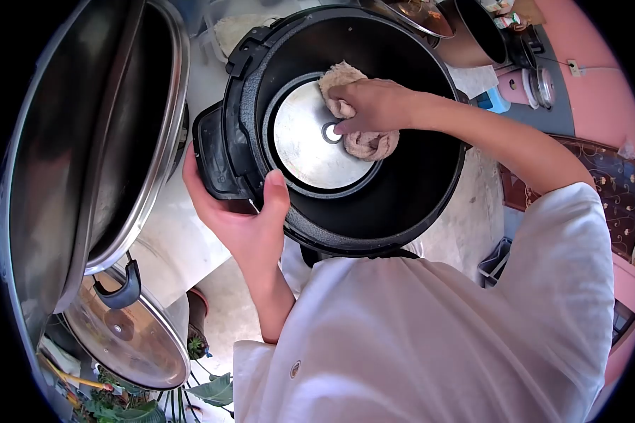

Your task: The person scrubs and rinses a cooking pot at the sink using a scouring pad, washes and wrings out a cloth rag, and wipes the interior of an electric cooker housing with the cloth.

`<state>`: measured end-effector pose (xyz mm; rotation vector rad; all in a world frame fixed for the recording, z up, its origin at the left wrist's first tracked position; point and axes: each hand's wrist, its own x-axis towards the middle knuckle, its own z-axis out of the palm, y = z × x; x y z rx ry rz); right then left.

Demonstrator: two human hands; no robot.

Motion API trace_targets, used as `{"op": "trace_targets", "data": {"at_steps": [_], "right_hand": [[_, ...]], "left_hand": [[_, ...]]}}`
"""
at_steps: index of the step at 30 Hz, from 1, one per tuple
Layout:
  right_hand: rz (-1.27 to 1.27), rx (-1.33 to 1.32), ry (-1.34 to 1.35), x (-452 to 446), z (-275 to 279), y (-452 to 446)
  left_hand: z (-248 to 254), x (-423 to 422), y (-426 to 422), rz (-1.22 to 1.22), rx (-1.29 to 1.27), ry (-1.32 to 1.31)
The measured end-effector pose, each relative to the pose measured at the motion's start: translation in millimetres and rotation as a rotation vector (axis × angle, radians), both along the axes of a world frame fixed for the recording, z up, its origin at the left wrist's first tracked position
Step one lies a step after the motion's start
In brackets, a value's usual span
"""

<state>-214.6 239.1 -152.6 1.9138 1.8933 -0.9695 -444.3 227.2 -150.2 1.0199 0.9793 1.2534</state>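
Observation:
A black electric pressure cooker base [416, 197] is tipped toward me, its inner pot out, so the round silver heating plate [303, 151] at its bottom shows. Inside it, my right hand [374, 106] is closed on a bunched beige cloth [370, 144], which lies against the plate's right side. My left hand [243, 218] grips the cooker's black side handle [215, 151] at the lower left, thumb over the near rim and fingers behind the handle.
Left of the cooker stands a large metal pot [169, 127], with a glass lid [134, 331] below it. Leafy plants [141, 409] are at the lower left. Another pot [473, 35] and a blue container [494, 101] are at the upper right, near a pink wall [607, 106].

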Motion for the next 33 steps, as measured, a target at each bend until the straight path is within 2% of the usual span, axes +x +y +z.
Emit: {"op": "trace_targets", "data": {"at_steps": [5,7,11,15,17,20,21,22,24,25,26,28,30,33], "right_hand": [[0.048,0.042,-0.062,-4,4,0],[0.134,-0.066,-0.242,-16,6,9],[0.095,-0.132,-0.322,-29,1,14],[0.113,0.001,-0.301,-22,-5,8],[0.131,-0.111,-0.137,-9,-2,16],[0.029,-0.089,-0.001,7,16,18],[-0.002,0.025,-0.012,9,20,12],[0.004,0.018,-0.019,10,20,10],[-0.109,0.223,0.121,7,16,9],[-0.178,0.178,0.262,2,15,11],[-0.177,0.178,0.269,-2,10,10],[0.059,0.443,0.113,-8,-8,2],[0.093,0.457,0.149,-14,-22,-3],[0.367,0.507,0.196,-41,-25,-9]], "left_hand": [[-1,2,0,-0.011,0.001,-0.038],[-4,2,1,-0.013,0.027,-0.038],[-2,2,-1,-0.005,-0.007,-0.041],[-3,2,-1,0.001,-0.002,-0.027],[-4,1,-2,0.006,-0.004,-0.005],[-4,0,-1,0.012,-0.013,0.015],[-6,-1,1,-0.027,0.017,-0.008],[-5,1,0,-0.021,0.01,-0.015],[-4,0,0,-0.012,0.003,0.009],[-4,1,-1,0.007,0.004,0.019],[-4,1,0,0.008,0.005,0.026],[-6,1,-1,0.018,0.012,-0.004],[-5,4,-2,0.024,-0.007,-0.018],[-11,0,-1,0.028,0.024,-0.018]]}}
